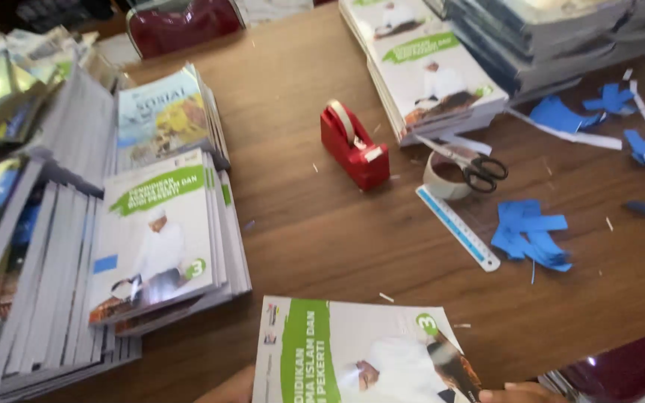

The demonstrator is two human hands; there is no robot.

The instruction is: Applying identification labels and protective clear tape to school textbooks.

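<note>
Holding a white-and-green book [360,351] at the near edge of the table [300,224], I see my right hand [520,392] with fingertips on its lower right corner; my left hand [225,388] touches its left edge, finger state hidden. To the left lies a stack [162,231] of matching books. Beyond sit a red tape dispenser [354,145], scissors [468,160] on a tape roll [442,179], a ruler [457,227] and blue paper scraps [531,235].

Left hand [229,389] at bottom edge, mostly cropped — right hand [520,392] fingertips only, pointing left.
</note>
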